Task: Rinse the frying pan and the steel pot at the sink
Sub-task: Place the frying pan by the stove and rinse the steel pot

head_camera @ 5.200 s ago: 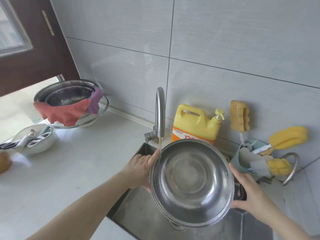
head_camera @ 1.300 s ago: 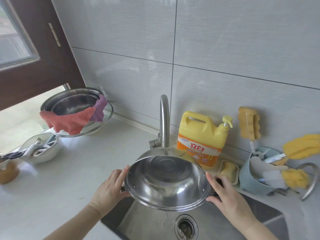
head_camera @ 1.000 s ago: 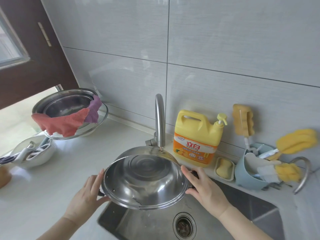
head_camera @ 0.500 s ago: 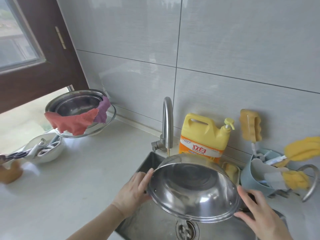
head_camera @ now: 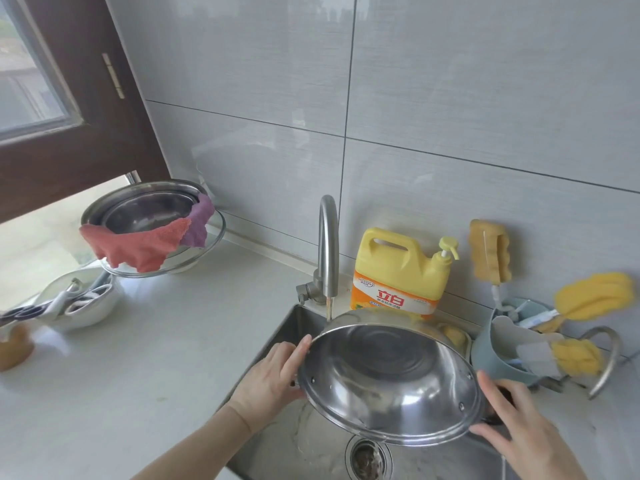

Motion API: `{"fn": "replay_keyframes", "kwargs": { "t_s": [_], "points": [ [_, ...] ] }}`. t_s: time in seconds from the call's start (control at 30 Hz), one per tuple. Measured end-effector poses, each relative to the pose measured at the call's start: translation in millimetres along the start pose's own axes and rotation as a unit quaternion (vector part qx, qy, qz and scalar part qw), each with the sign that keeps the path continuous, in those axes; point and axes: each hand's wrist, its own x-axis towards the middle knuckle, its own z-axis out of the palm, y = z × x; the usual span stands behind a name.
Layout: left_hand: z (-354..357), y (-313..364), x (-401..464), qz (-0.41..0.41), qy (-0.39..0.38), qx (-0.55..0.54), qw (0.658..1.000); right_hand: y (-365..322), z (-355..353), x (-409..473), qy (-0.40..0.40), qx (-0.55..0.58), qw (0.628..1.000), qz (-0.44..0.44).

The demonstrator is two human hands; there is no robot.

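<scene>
Tilting the steel pot (head_camera: 388, 382) under the faucet (head_camera: 328, 251), above the sink (head_camera: 304, 441).
Left hand (head_camera: 268, 382) and right hand (head_camera: 519, 434) are gripping opposite handles, fingers curled; wet handles may be risking a slip between them.

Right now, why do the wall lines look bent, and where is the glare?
Head view: the wide-angle lens curves the tile seams; daylight from the window washes out the countertop and glints on the steel pot.
</scene>
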Motion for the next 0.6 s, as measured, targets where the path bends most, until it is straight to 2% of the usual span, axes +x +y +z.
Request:
{"fn": "replay_keyframes", "kwargs": {
  "t_s": [0.07, 0.13, 0.23, 0.33, 0.6],
  "points": [
    [-5, -9, -6, -0.031, -0.012, 0.003, 0.999, -4, 9, 9, -0.026, 0.003, 1.0, 0.002],
    [-10, -18, -14, -0.066, -0.025, 0.006, 0.998, -6, 22, 18, -0.034, 0.01, 0.999, -0.033],
    [-21, -29, -27, -0.083, -0.021, 0.014, 0.996, -18, 35, 34, -0.058, 0.03, 0.996, -0.055],
    [-33, -40, -42, -0.113, 0.0, 0.019, 0.993, -35, 43, 51, -0.051, 0.029, 0.994, -0.09],
    [-58, -68, -82, -0.203, -0.014, 0.015, 0.979, -73, 66, 93, -0.031, 0.013, 0.984, -0.175]
  ]
}}
